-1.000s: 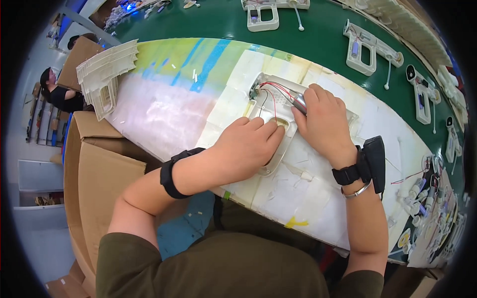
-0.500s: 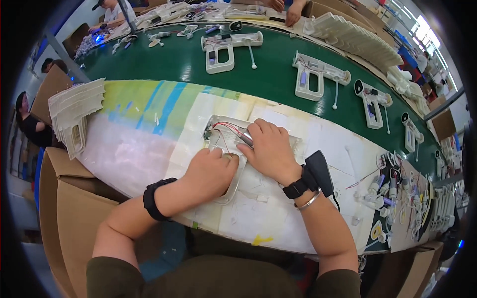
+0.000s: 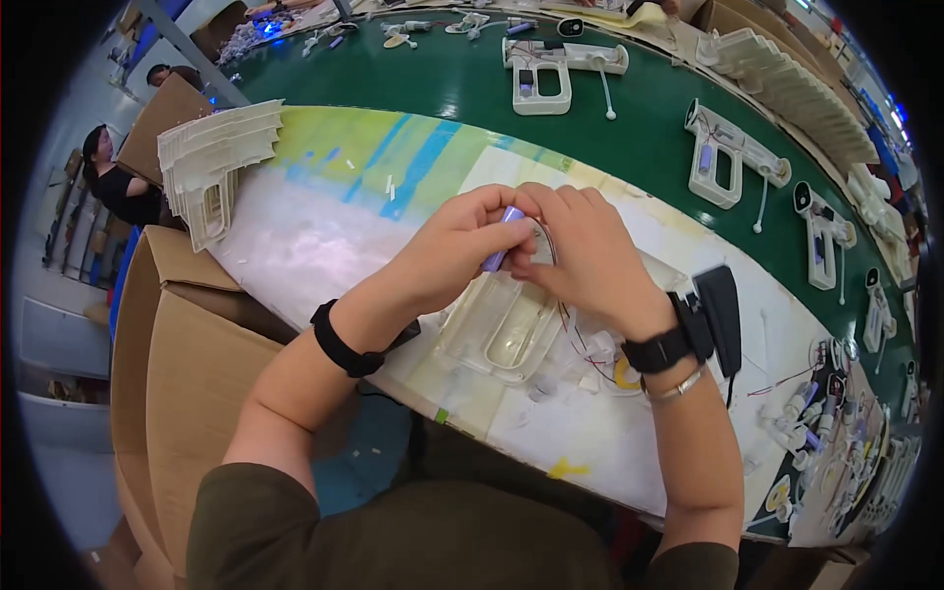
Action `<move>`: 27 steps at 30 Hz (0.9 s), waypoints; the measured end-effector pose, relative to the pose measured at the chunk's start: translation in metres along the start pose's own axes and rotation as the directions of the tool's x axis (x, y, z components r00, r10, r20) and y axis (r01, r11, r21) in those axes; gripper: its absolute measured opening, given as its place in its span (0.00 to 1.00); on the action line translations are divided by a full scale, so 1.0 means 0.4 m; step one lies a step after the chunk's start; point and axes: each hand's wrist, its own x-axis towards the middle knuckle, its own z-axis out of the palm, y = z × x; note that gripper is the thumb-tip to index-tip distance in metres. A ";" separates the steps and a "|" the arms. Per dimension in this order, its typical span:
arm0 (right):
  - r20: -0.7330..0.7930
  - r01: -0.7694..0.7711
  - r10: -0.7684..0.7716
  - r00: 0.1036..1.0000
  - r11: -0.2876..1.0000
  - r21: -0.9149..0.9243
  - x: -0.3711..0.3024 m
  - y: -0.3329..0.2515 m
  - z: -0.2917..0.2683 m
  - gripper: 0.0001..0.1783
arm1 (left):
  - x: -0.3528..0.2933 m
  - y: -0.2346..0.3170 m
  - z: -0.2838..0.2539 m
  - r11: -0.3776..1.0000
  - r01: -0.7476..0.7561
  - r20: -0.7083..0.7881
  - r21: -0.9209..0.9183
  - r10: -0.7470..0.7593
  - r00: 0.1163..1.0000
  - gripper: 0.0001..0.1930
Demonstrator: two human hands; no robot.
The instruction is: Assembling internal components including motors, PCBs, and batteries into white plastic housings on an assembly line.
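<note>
- Pinching a short purple cylinder (image 3: 495, 262) in the left hand (image 3: 447, 246), above a white shell (image 3: 466, 334).
- Curling the right hand (image 3: 590, 258) alongside; cannot tell its grip.
- Working over a blue-streaked surface (image 3: 315, 261), near a cardboard box (image 3: 211, 364).

cardboard box (image 3: 211, 403), left; black-clad person (image 3: 128, 192), beyond; blue light (image 3: 270, 29), far back, source unclear

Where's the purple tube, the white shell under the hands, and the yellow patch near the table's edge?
Purple tube (image 3: 494, 262): head view, its lower end.
White shell (image 3: 472, 324): head view, its left side.
Yellow patch (image 3: 567, 469): head view, its middle.
</note>
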 end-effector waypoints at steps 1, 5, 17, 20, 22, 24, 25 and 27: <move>0.075 -0.039 0.037 0.996 0.999 0.020 0.017 0.014 0.011 0.15 | 0.002 -0.007 0.002 0.986 -0.008 -0.013 -0.166 0.006 1.000 0.13; 0.174 -0.095 0.061 0.983 0.977 0.193 0.022 0.041 0.015 0.08 | -0.026 -0.018 0.013 0.991 -0.110 -0.197 0.070 0.122 0.973 0.13; 0.302 0.281 -0.183 0.936 0.903 -0.326 0.040 0.058 0.039 0.03 | -0.095 -0.090 0.047 0.000 -0.074 0.069 0.997 0.356 0.932 0.05; 0.395 0.246 -0.099 0.913 0.906 -0.343 0.056 0.034 0.047 0.04 | -0.115 -0.103 0.050 -0.082 -0.096 0.114 0.992 0.258 0.959 0.09; 0.405 0.234 -0.075 0.911 0.903 -0.360 0.062 0.023 0.047 0.04 | -0.131 -0.133 0.043 -0.060 -0.153 0.164 0.986 0.366 0.916 0.15; 0.416 0.226 -0.054 0.908 0.899 -0.376 0.059 0.018 0.044 0.05 | -0.127 -0.140 0.029 -0.017 -0.184 0.177 0.983 0.369 0.912 0.17; 0.412 0.241 -0.075 0.908 0.897 -0.370 0.055 0.019 0.042 0.05 | -0.122 -0.140 0.021 0.024 -0.217 0.192 0.976 0.379 0.905 0.19; 0.407 0.264 -0.102 0.908 0.893 -0.364 0.051 0.028 0.033 0.04 | -0.097 -0.118 0.009 0.003 -0.211 0.192 0.978 0.404 0.895 0.20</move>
